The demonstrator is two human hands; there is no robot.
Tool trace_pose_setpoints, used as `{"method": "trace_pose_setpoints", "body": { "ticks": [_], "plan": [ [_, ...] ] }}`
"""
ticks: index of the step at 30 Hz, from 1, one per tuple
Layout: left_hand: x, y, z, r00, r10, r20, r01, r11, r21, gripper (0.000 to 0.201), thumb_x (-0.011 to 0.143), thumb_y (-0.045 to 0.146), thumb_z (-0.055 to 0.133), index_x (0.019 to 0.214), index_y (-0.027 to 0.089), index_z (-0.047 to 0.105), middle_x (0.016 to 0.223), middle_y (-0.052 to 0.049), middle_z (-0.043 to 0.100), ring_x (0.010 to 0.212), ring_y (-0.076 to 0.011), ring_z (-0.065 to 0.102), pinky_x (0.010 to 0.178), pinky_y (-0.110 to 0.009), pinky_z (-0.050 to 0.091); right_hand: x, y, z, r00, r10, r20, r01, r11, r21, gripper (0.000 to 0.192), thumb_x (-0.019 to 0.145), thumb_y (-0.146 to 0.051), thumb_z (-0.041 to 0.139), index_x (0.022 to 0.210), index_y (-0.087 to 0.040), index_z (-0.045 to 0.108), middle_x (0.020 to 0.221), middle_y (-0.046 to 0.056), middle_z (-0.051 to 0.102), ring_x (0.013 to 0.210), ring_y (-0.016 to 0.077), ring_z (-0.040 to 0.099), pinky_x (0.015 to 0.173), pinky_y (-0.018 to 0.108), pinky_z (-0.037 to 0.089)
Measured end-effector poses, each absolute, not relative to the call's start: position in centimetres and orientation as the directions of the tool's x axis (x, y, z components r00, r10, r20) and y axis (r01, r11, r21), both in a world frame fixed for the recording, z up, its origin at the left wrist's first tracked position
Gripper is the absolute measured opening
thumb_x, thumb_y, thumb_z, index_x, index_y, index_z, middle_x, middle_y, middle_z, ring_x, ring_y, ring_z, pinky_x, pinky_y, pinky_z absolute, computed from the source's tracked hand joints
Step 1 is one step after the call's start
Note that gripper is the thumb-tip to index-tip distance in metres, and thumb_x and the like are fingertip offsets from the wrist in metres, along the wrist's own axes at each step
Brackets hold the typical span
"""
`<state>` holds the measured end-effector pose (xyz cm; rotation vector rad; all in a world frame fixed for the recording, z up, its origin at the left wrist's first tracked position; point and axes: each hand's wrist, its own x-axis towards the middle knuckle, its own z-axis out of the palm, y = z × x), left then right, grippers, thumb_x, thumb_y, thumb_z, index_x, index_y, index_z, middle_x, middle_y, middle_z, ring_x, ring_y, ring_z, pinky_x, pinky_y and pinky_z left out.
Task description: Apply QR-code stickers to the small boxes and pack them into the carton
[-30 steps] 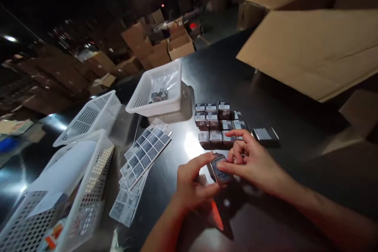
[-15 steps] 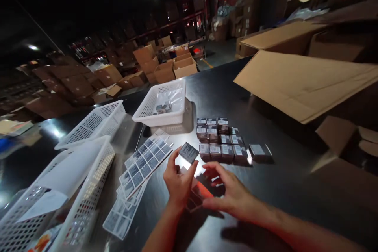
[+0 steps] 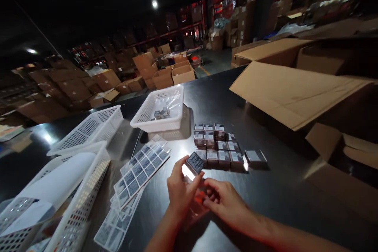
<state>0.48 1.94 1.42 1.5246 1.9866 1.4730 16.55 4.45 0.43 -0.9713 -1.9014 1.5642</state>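
You have one small box (image 3: pixel 195 162) up off the table (image 3: pixel 159 204), in front of the grouped boxes, tilted with its dark, printed face upward. Your left hand (image 3: pixel 180 189) pinches it between thumb and fingers, the gap only as wide as the box. Your right hand (image 3: pixel 227 201) is just beside, thumb and fingertips drawn close together at one orange-red item (image 3: pixel 200 197); you cannot tell from here whether they grip it.

Just beyond your hands stand boxes with barcode labels (image 3: pixel 223 159). You can count twelve, four of them in the nearest row. One more box (image 3: pixel 255 158) sits apart to their right.

To the left, you have at least three overlapping label sheets (image 3: pixel 141 169); the exact number is hidden.

Around these you have three white baskets: one (image 3: pixel 177 124) holds a clear bag and several small grey pieces, another (image 3: pixel 88 130) stands farther left, and the nearest (image 3: pixel 81 201) has white paper (image 3: pixel 60 179) lying across it. On your right, a big open carton (image 3: pixel 295 92) spreads its flap over the table.
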Motion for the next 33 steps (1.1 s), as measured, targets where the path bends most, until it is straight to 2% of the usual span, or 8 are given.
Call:
{"method": "trace_pose_setpoints", "body": {
  "ticks": [3, 7, 12, 18, 22, 24, 28, 33],
  "plan": [
    [0.3, 2.0, 1.3, -0.419, 0.83, 0.367, 0.614, -0.038, 0.788, 0.051, 0.079, 0.047, 0.076, 0.121, 0.019, 0.069, 0.106, -0.008, 0.078, 0.053, -0.0121, 0.055, 0.055, -0.03, 0.048, 16.7, 4.9, 0.2, -0.612, 0.788, -0.066, 0.256, 0.118, -0.96, 0.025, 0.081, -0.026, 0.067, 0.103, -0.019, 0.076, 0.079, 0.003, 0.073, 0.069, 0.0176, 0.066, 0.063, 0.029, 0.047],
    [-0.1, 2.0, 0.9, -0.39, 0.858, 0.334, 0.628, -0.018, 0.778, 0.055, 0.081, 0.047, 0.076, 0.127, 0.018, 0.067, 0.107, -0.009, 0.078, 0.053, -0.0126, 0.052, 0.057, -0.031, 0.049, 17.1, 5.2, 0.4, -0.597, 0.801, -0.046, 0.273, 0.148, -0.951, 0.026, 0.077, -0.025, 0.071, 0.101, -0.026, 0.079, 0.078, 0.001, 0.075, 0.071, 0.0211, 0.068, 0.065, 0.032, 0.049],
    [-0.1, 2.1, 0.3, -0.406, 0.84, 0.361, 0.593, -0.059, 0.803, 0.048, 0.083, 0.038, 0.075, 0.127, 0.022, 0.067, 0.125, -0.01, 0.074, 0.065, -0.0153, 0.063, 0.069, -0.034, 0.055, 17.4, 5.2, 0.8, -0.62, 0.778, -0.099, 0.27, 0.093, -0.958, 0.029, 0.076, -0.026, 0.069, 0.103, -0.019, 0.078, 0.077, 0.002, 0.072, 0.069, 0.0167, 0.063, 0.064, 0.028, 0.045],
    [-0.2, 2.4, -0.2, -0.402, 0.834, 0.378, 0.599, -0.072, 0.797, 0.053, 0.081, 0.046, 0.076, 0.125, 0.02, 0.068, 0.12, -0.011, 0.076, 0.058, -0.0151, 0.061, 0.064, -0.035, 0.055, 17.2, 5.7, 0.3, -0.614, 0.784, -0.092, 0.171, 0.018, -0.985, 0.013, 0.069, -0.029, 0.072, 0.082, -0.025, 0.074, 0.068, 0.0, 0.066, 0.066, 0.0187, 0.058, 0.064, 0.033, 0.041],
    [-0.2, 2.8, -1.0, -0.419, 0.817, 0.396, 0.59, -0.087, 0.803, 0.052, 0.082, 0.052, 0.074, 0.123, 0.022, 0.067, 0.118, -0.009, 0.076, 0.053, -0.0147, 0.056, 0.062, -0.035, 0.052, 16.3, 5.9, -1.2, -0.628, 0.769, -0.121, 0.147, -0.035, -0.989, 0.022, 0.062, -0.036, 0.073, 0.072, -0.019, 0.064, 0.065, -0.002, 0.056, 0.063, 0.013, 0.049, 0.061, 0.028, 0.038],
    [-0.2, 3.1, -1.4, -0.444, 0.805, 0.394, 0.57, -0.085, 0.817, 0.052, 0.08, 0.057, 0.074, 0.121, 0.025, 0.068, 0.11, -0.007, 0.077, 0.049, -0.015, 0.052, 0.058, -0.036, 0.05, 15.8, 6.0, -2.1, -0.617, 0.774, -0.143, 0.155, -0.059, -0.986, 0.026, 0.06, -0.039, 0.071, 0.071, -0.019, 0.061, 0.065, -0.003, 0.054, 0.063, 0.0118, 0.047, 0.061, 0.026, 0.037],
    [-0.3, 3.8, -2.2, -0.454, 0.832, 0.32, 0.531, -0.035, 0.846, 0.062, 0.073, 0.069, 0.074, 0.116, 0.024, 0.072, 0.091, -0.004, 0.077, 0.045, -0.018, 0.052, 0.051, -0.036, 0.046, 15.3, 6.1, -3.3, -0.584, 0.796, -0.16, 0.2, -0.05, -0.979, 0.023, 0.057, -0.038, 0.071, 0.071, -0.024, 0.061, 0.064, -0.004, 0.054, 0.063, 0.0143, 0.05, 0.062, 0.029, 0.04],
    [-0.2, 4.4, -3.2, -0.537, 0.792, 0.289, 0.462, -0.011, 0.887, 0.058, 0.071, 0.067, 0.073, 0.111, 0.025, 0.073, 0.086, -0.002, 0.077, 0.048, -0.0187, 0.052, 0.057, -0.037, 0.047, 15.1, 6.5, -4.0, -0.574, 0.798, -0.186, 0.267, -0.032, -0.963, 0.017, 0.054, -0.027, 0.065, 0.069, -0.02, 0.061, 0.061, -0.005, 0.049, 0.061, 0.0115, 0.045, 0.061, 0.026, 0.037]
  ]
}}
